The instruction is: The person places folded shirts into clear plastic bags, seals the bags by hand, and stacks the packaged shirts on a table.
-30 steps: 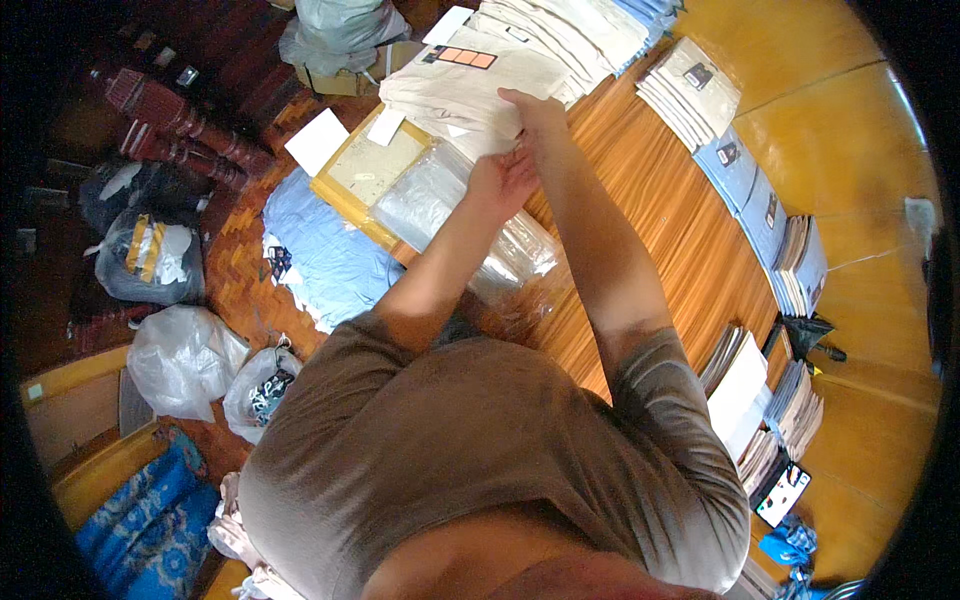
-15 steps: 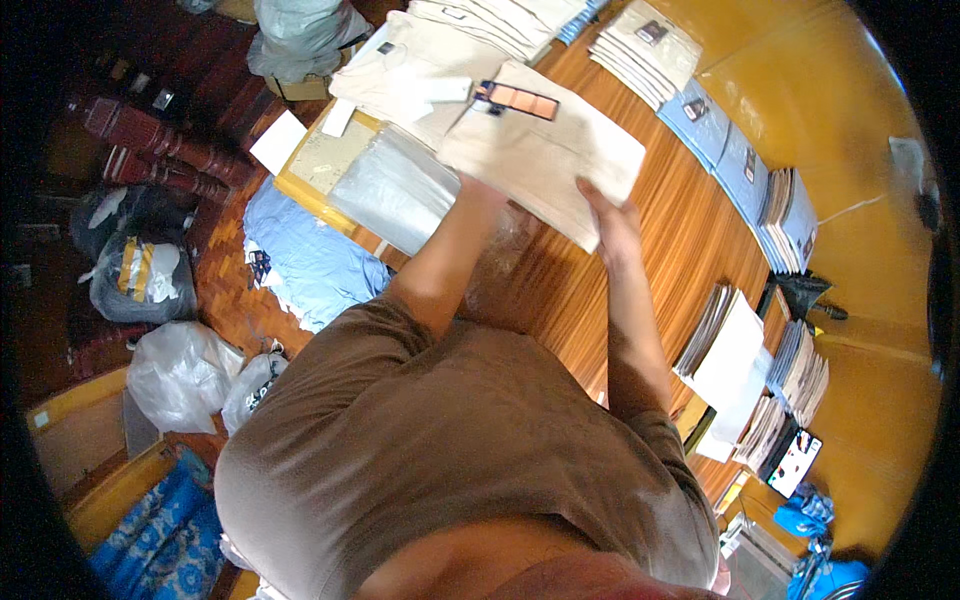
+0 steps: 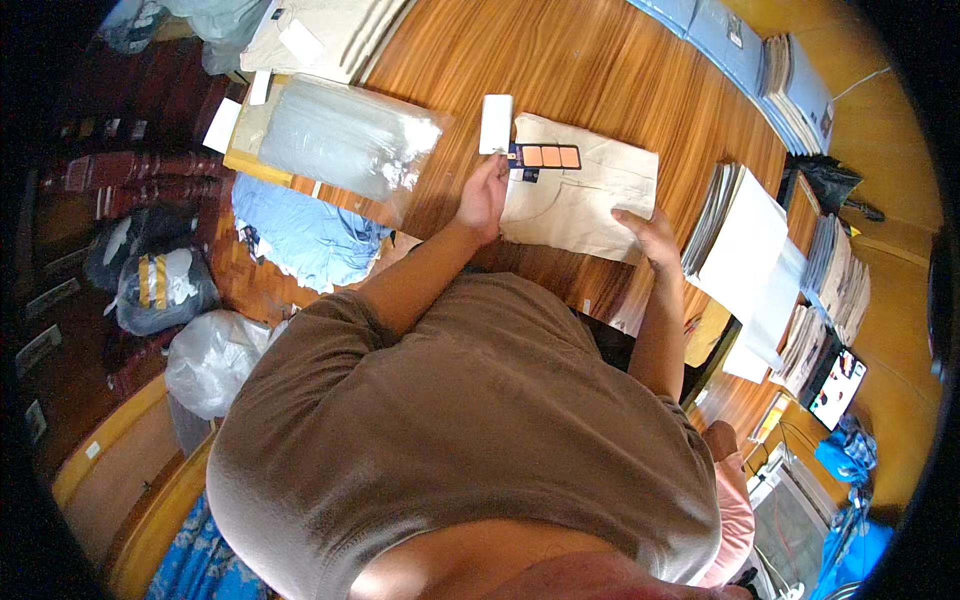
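Folded cream trousers (image 3: pixel 585 200) lie on the wooden table in front of me, with a dark hang tag (image 3: pixel 545 156) showing peach panels across their upper left. A blank white card (image 3: pixel 496 122) sticks out past their upper left corner. My left hand (image 3: pixel 484 200) is at that corner, its fingers closed around the card's lower end, beside the hang tag. At the lower right edge of the trousers, my right hand (image 3: pixel 648 238) grips the cloth, thumb on top and the other fingers partly hidden.
Clear plastic sleeves (image 3: pixel 345 135) are stacked at the left. Cream garments (image 3: pixel 315 35) form a pile beyond them. Light blue folded garments (image 3: pixel 715 30) line the far right edge. White sheets (image 3: pixel 735 235) cover a stack at the right, near a lit phone (image 3: pixel 838 390). Blue cloth (image 3: pixel 305 235) hangs low left.
The trousers have come away from the garment pile, turned, and now rest nearer me on the table. My left hand has shifted to their upper left corner, where the white card now shows.
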`<action>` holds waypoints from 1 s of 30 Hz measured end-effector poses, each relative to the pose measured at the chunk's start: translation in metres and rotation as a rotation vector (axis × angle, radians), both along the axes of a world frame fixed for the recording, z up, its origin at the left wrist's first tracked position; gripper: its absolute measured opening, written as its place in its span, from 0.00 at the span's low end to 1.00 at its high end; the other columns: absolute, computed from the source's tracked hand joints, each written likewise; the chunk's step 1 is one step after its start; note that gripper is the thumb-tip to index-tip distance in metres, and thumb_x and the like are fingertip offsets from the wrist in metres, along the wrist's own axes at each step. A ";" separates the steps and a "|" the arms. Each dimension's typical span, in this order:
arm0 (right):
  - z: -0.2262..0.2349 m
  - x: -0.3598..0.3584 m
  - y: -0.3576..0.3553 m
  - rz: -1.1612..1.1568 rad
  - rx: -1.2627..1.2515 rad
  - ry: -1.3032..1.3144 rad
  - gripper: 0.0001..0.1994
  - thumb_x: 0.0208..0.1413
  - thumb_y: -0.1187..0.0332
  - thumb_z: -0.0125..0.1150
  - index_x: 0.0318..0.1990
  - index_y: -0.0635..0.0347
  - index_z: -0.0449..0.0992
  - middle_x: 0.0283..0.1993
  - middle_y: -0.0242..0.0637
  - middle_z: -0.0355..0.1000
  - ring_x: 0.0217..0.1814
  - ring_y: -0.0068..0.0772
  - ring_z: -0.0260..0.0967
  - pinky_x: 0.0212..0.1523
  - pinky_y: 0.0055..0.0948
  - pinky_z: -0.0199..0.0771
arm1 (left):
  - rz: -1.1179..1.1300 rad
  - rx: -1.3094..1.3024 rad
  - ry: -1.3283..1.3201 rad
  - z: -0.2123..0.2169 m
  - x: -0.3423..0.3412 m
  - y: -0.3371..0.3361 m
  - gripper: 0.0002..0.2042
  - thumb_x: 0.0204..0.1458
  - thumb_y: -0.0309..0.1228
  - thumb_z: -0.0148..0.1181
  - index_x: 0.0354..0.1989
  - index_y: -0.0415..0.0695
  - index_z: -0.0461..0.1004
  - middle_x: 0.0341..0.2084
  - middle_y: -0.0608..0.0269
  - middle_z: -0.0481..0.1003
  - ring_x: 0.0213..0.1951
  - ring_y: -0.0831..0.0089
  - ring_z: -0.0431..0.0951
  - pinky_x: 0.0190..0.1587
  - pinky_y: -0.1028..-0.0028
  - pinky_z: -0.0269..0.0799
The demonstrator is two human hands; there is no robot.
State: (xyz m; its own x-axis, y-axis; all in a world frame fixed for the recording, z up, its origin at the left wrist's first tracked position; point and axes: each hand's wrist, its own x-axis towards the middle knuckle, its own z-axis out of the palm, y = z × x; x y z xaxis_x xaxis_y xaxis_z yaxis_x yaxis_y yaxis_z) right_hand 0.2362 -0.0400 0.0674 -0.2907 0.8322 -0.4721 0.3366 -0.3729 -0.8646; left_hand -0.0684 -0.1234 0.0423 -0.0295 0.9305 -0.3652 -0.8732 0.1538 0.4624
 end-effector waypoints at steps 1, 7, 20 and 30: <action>-0.003 0.006 0.001 0.008 0.000 0.002 0.28 0.54 0.65 0.79 0.59 0.69 0.77 0.54 0.40 0.81 0.55 0.32 0.77 0.60 0.33 0.75 | 0.031 -0.010 0.191 0.001 0.005 0.001 0.28 0.71 0.49 0.47 0.69 0.40 0.65 0.65 0.52 0.73 0.66 0.58 0.73 0.69 0.56 0.66; -0.007 0.014 0.000 0.023 0.017 0.013 0.27 0.55 0.63 0.79 0.57 0.69 0.78 0.52 0.42 0.83 0.53 0.32 0.79 0.59 0.33 0.77 | 0.311 -0.273 0.743 -0.011 -0.001 0.022 0.12 0.65 0.33 0.66 0.32 0.37 0.81 0.25 0.69 0.78 0.27 0.81 0.73 0.31 0.76 0.69; 0.059 -0.010 0.005 0.133 0.899 -0.587 0.25 0.53 0.57 0.78 0.53 0.63 0.80 0.51 0.48 0.80 0.56 0.53 0.77 0.57 0.43 0.78 | -0.224 0.410 1.948 0.029 -0.034 -0.007 0.37 0.56 0.47 0.67 0.74 0.50 0.65 0.75 0.45 0.59 0.77 0.42 0.54 0.77 0.42 0.45; 0.045 -0.105 0.095 1.102 0.739 -0.548 0.19 0.35 0.57 0.83 0.33 0.56 0.83 0.41 0.39 0.79 0.51 0.48 0.67 0.56 0.42 0.67 | -0.539 0.691 2.132 -0.001 -0.056 0.057 0.26 0.72 0.41 0.40 0.78 0.55 0.59 0.79 0.69 0.55 0.80 0.54 0.48 0.80 0.45 0.34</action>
State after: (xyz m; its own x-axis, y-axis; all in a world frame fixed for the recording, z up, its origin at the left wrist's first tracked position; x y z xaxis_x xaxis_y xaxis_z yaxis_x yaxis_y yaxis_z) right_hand 0.1308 0.0545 0.1120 -0.8634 0.4056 -0.2999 0.5006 0.7621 -0.4106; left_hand -0.1245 -0.0661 0.0411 0.3998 0.9104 0.1062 0.8152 -0.4062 0.4129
